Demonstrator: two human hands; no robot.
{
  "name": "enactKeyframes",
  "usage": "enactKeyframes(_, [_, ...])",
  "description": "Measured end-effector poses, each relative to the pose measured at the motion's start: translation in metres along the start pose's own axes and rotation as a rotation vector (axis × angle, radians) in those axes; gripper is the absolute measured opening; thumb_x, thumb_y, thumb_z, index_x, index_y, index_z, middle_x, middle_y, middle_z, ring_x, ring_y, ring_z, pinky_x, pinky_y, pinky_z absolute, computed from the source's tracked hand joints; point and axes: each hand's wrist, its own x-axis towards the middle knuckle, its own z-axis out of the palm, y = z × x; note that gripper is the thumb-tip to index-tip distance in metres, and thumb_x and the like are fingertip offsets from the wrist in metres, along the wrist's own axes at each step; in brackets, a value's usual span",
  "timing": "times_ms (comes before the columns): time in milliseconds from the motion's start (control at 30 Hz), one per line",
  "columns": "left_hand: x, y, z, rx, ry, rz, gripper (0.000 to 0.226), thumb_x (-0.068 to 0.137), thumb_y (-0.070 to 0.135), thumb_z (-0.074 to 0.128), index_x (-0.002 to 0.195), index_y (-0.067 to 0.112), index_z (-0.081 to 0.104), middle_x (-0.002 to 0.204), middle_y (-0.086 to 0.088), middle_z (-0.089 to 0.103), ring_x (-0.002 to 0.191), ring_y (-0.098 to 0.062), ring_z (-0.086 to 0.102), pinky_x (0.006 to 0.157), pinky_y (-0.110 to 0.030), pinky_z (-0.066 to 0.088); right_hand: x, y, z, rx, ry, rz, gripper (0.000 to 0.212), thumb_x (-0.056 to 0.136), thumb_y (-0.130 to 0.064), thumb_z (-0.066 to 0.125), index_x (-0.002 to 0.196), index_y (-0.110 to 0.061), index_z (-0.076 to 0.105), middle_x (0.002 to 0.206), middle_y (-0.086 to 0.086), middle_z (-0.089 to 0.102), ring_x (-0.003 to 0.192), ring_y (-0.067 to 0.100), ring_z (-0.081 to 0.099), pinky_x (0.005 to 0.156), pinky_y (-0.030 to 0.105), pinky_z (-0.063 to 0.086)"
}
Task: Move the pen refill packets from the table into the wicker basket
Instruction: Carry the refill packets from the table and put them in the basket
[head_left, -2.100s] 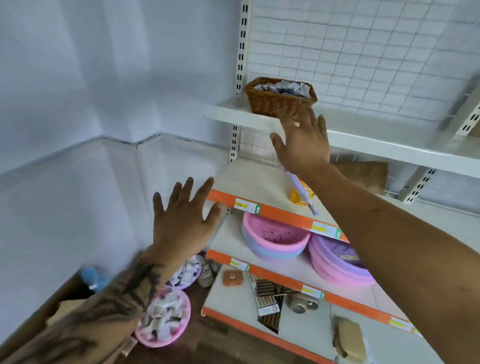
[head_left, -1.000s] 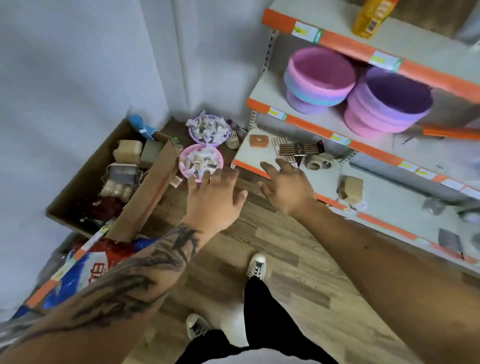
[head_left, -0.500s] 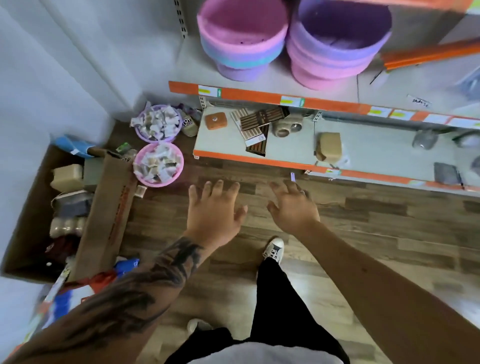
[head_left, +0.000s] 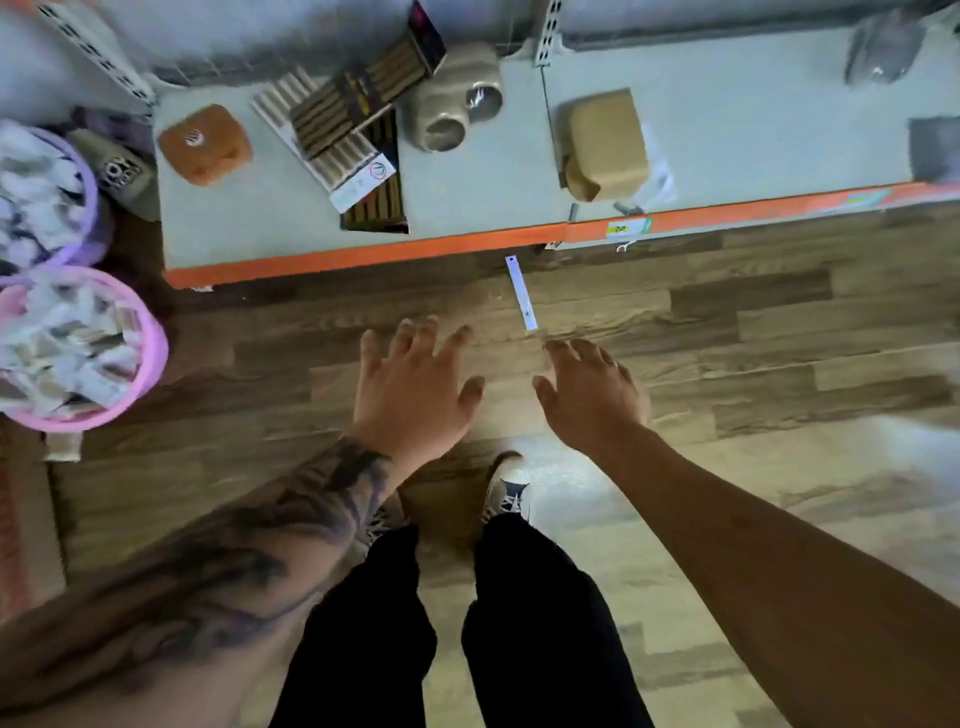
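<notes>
**Ana:** Wood-plank floor (head_left: 727, 322) fills the view from straight above, with the orange-edged bottom shelf (head_left: 363, 254) running across the top. And look, one slim white pen refill packet (head_left: 521, 292) lies flat on the boards, just in front of that shelf lip.

**Ben:** Both hands are empty. The right hand (head_left: 589, 395) has its fingers spread and reaching forward, fingertips just short of the packet's near end. The left hand (head_left: 415, 384) is splayed open beside it, holding nothing.

**Ana:** So what can go wrong? My worry is how thin that packet is. Lying flush on the floor, it gives the fingers no edge to get under. A careless swipe could skate it forward under the shelf lip, I'd judge, and then it's out of easy reach.

**Ben:** Agreed. A nail under the near end, or a press-and-slide towards the feet, looks safer than a pinch from above.

**Ana:** Another risk: the wicker basket isn't in view at all here, so the carry has to go up and out of this frame. A loose two-finger hold on something that light could let it slip out again.

**Ben:** And there's clutter close by, the pink tub (head_left: 78, 348) of wrapped bits on the left. The packet should stay well apart from that.
</notes>
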Motion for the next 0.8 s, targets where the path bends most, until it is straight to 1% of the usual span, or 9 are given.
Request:
enactKeyframes(200, [0.189,-0.034,0.148,0.152,-0.034,0.161,0.061,0.101,0.049,0.041,0.158,0.034,0.028,0.165,-0.008,0.030,0.151,-0.035,0.027,0.119,-0.067,0.019,0.171,0.034,0.122,0.078,0.010,0.084,0.047,0.103,-0.044,0.053,0.143,-0.019,0.048,0.138,0.011,0.054,0.128,0.035,0.053,0.101,0.046,0.044])
enactKeyframes(267, [0.248,-0.042,0.190,0.237,-0.005,0.217,0.059,0.099,0.049,0.043,0.155,0.033,0.035,0.162,-0.009,0.036,0.148,-0.036,0.032,0.117,-0.067,0.022,0.225,0.046,0.157,0.111,0.027,0.110,0.048,0.102,-0.043,0.055,0.143,-0.019,0.048,0.136,0.013,0.054,0.126,0.036,0.053,0.098,0.047,0.045])
enactKeyframes(333, [0.300,-0.047,0.221,0.296,0.023,0.266,0.058,0.096,0.048,0.047,0.151,0.030,0.041,0.158,-0.011,0.040,0.144,-0.038,0.037,0.115,-0.066,0.024,0.274,0.054,0.184,0.114,0.051,0.131,0.046,0.101,-0.041,0.055,0.140,-0.017,0.049,0.134,0.015,0.054,0.125,0.038,0.054,0.096,0.048,0.046])
enactKeyframes(433, [0.360,-0.050,0.248,0.330,0.044,0.284,0.062,0.093,0.048,0.052,0.150,0.026,0.042,0.158,-0.014,0.041,0.142,-0.042,0.038,0.114,-0.063,0.026,0.330,0.058,0.213,0.147,0.117,0.170,0.047,0.099,-0.040,0.057,0.137,-0.014,0.049,0.132,0.016,0.056,0.123,0.040,0.056,0.096,0.047,0.046])
enactKeyframes(533, [0.385,-0.056,0.266,0.320,0.089,0.293,0.063,0.094,0.048,0.052,0.152,0.026,0.039,0.156,-0.014,0.042,0.141,-0.041,0.040,0.111,-0.058,0.030,0.361,0.052,0.233,0.303,0.172,0.241,0.039,0.100,-0.027,0.058,0.135,-0.013,0.050,0.131,0.018,0.057,0.122,0.040,0.059,0.089,0.043,0.047])
enactKeyframes(600, [0.381,-0.059,0.272,0.289,0.104,0.302,0.063,0.094,0.046,0.053,0.152,0.026,0.039,0.153,-0.014,0.044,0.138,-0.041,0.043,0.109,-0.055,0.034,0.364,0.048,0.233,0.379,0.142,0.271,0.030,0.099,-0.016,0.054,0.128,-0.018,0.059,0.122,0.014,0.064,0.118,0.037,0.061,0.080,0.036,0.044])
enactKeyframes(633, [0.376,-0.060,0.272,0.266,0.108,0.291,0.062,0.094,0.046,0.053,0.152,0.026,0.039,0.151,-0.014,0.046,0.137,-0.040,0.045,0.108,-0.055,0.036,0.361,0.046,0.231,0.391,0.116,0.268,0.027,0.099,-0.014,0.054,0.124,-0.018,0.062,0.119,0.015,0.065,0.117,0.037,0.061,0.080,0.035,0.044])
enactKeyframes(733, [0.351,-0.061,0.266,0.143,0.092,0.213,0.057,0.095,0.048,0.051,0.147,0.026,0.044,0.145,-0.011,0.053,0.133,-0.038,0.049,0.107,-0.052,0.038,0.340,0.038,0.223,0.416,0.100,0.272,0.022,0.100,-0.018,0.056,0.118,-0.010,0.065,0.117,0.020,0.067,0.115,0.040,0.060,0.080,0.035,0.044])
enactKeyframes(800, [0.326,-0.060,0.262,-0.022,0.049,0.162,0.054,0.094,0.055,0.046,0.139,0.024,0.052,0.136,-0.010,0.060,0.127,-0.036,0.055,0.104,-0.051,0.044,0.315,0.030,0.222,0.439,0.086,0.284,0.022,0.098,-0.024,0.057,0.111,-0.010,0.069,0.112,0.018,0.069,0.111,0.039,0.063,0.077,0.034,0.042])
